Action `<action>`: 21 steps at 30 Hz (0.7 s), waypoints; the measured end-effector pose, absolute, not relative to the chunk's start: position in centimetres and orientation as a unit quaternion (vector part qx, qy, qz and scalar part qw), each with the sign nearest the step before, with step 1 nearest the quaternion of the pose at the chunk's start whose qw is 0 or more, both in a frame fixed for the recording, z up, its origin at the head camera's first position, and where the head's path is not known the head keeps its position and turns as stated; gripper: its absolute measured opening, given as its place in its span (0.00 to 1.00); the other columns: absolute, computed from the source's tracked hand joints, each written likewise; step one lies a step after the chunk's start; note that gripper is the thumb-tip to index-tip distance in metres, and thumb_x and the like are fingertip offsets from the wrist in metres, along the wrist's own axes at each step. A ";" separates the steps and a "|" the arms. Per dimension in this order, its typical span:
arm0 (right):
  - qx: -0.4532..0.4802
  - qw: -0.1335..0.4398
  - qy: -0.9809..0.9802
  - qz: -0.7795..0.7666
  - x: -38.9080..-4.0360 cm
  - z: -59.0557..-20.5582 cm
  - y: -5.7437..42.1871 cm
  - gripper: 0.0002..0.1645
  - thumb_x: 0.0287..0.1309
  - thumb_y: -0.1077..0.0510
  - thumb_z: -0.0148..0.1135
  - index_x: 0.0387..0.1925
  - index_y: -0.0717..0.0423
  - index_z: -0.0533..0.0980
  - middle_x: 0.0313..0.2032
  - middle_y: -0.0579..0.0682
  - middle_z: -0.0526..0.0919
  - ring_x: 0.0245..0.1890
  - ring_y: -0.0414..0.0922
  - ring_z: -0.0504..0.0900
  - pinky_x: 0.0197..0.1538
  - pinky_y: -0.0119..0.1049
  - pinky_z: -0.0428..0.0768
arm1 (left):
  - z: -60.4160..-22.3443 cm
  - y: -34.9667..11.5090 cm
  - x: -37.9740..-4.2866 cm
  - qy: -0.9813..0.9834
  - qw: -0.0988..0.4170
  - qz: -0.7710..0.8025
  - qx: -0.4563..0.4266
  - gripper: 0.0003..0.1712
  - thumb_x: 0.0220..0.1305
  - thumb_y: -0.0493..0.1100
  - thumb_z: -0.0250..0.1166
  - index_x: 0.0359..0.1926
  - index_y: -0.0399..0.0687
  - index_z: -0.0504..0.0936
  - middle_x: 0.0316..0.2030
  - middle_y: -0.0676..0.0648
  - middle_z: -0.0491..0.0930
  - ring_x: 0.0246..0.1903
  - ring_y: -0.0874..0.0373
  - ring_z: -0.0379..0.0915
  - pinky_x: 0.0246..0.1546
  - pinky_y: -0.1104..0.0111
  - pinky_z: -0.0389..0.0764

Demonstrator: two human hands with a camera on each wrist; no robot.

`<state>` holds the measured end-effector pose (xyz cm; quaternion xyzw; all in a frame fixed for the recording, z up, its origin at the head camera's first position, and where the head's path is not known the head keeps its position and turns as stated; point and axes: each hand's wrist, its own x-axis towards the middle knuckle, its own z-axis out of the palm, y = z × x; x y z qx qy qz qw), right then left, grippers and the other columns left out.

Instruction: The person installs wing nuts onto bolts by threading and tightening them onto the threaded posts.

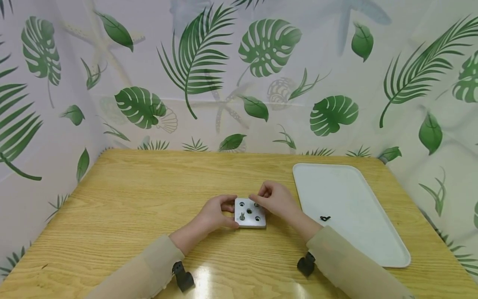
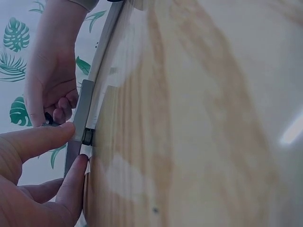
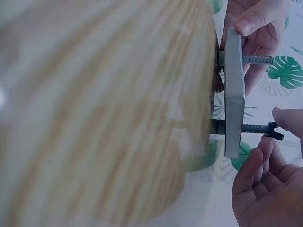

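Note:
A square metal plate (image 1: 249,223) with several holes lies low over the table in the head view. My left hand (image 1: 214,212) grips its left side, thumb at the near corner and fingers at the far one. Two threaded bolts stand up through the plate; the bare bolt (image 3: 258,60) is nearer my left hand. On the tip of the other bolt (image 3: 254,128) sits a black wing nut (image 3: 271,132), which my right hand (image 1: 277,200) pinches between thumb and fingers. Dark bolt heads (image 3: 218,126) show under the plate, holding it off the tabletop.
To the right lies a white tray (image 1: 343,187), with another black wing nut (image 1: 325,218) near its left edge. The wooden table (image 1: 149,178) backs onto a leaf-printed cloth (image 1: 224,62). Black wrist cameras hang below both sleeves.

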<state>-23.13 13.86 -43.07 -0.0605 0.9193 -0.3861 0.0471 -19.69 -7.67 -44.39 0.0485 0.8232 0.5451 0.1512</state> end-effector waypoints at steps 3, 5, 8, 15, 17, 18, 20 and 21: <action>-0.069 0.048 0.922 -0.378 -23.0 -43.0 14.0 0.17 0.65 0.46 0.73 0.37 0.55 0.82 0.23 0.46 0.77 0.23 0.41 0.71 0.28 0.32 0.69 | -44.4 -7.7 -19.6 0.825 0.153 0.542 0.048 0.49 0.49 0.25 0.82 0.73 0.38 0.74 0.65 0.40 0.81 0.57 0.50 0.80 0.59 0.61 0.83; -0.082 0.059 0.913 -0.396 -22.8 -42.9 14.2 0.16 0.68 0.48 0.70 0.46 0.57 0.83 0.24 0.48 0.78 0.23 0.41 0.72 0.28 0.32 0.70 | -44.5 -7.6 -19.6 0.825 0.156 0.541 0.047 0.49 0.49 0.25 0.82 0.73 0.38 0.74 0.65 0.40 0.81 0.57 0.50 0.80 0.59 0.61 0.83; -0.104 0.081 0.884 -0.450 -22.6 -42.9 14.6 0.18 0.71 0.57 0.64 0.58 0.59 0.81 0.26 0.50 0.81 0.25 0.42 0.75 0.31 0.33 0.74 | -44.6 -7.6 -19.6 0.823 0.157 0.544 0.047 0.49 0.49 0.25 0.82 0.73 0.38 0.74 0.65 0.40 0.81 0.57 0.50 0.80 0.57 0.62 0.83; -0.101 0.126 0.827 -0.538 -22.8 -43.5 15.2 0.21 0.67 0.65 0.57 0.58 0.67 0.83 0.35 0.53 0.86 0.29 0.39 0.77 0.37 0.31 0.80 | -44.7 -7.5 -19.8 0.824 0.151 0.544 0.045 0.48 0.49 0.24 0.81 0.73 0.38 0.75 0.63 0.40 0.82 0.55 0.51 0.81 0.55 0.64 0.84; -0.095 0.136 0.819 -0.549 -22.8 -43.5 15.1 0.21 0.67 0.65 0.58 0.58 0.69 0.81 0.42 0.57 0.88 0.30 0.37 0.79 0.37 0.30 0.82 | -44.6 -7.5 -19.8 0.825 0.150 0.542 0.048 0.48 0.49 0.24 0.81 0.73 0.38 0.75 0.63 0.40 0.82 0.55 0.51 0.81 0.55 0.64 0.84; -0.092 0.141 0.816 -0.554 -22.9 -43.6 15.1 0.21 0.68 0.64 0.59 0.59 0.70 0.81 0.44 0.59 0.89 0.31 0.37 0.80 0.38 0.30 0.83 | -44.6 -7.5 -19.8 0.825 0.150 0.543 0.047 0.48 0.49 0.24 0.81 0.73 0.38 0.75 0.63 0.40 0.82 0.55 0.51 0.81 0.55 0.64 0.84; -0.083 0.148 0.808 -0.564 -22.8 -43.5 15.0 0.21 0.68 0.63 0.60 0.59 0.71 0.80 0.47 0.61 0.89 0.31 0.37 0.81 0.39 0.30 0.85 | -44.5 -7.6 -19.7 0.825 0.149 0.542 0.048 0.48 0.49 0.24 0.81 0.73 0.38 0.75 0.64 0.40 0.82 0.55 0.51 0.81 0.55 0.63 0.84; -0.078 0.152 0.805 -0.568 -22.8 -43.5 14.9 0.21 0.69 0.62 0.61 0.59 0.71 0.79 0.47 0.60 0.89 0.31 0.37 0.82 0.39 0.30 0.86 | -44.5 -7.6 -19.7 0.825 0.149 0.542 0.049 0.49 0.49 0.24 0.81 0.73 0.37 0.74 0.64 0.40 0.81 0.55 0.51 0.81 0.55 0.63 0.83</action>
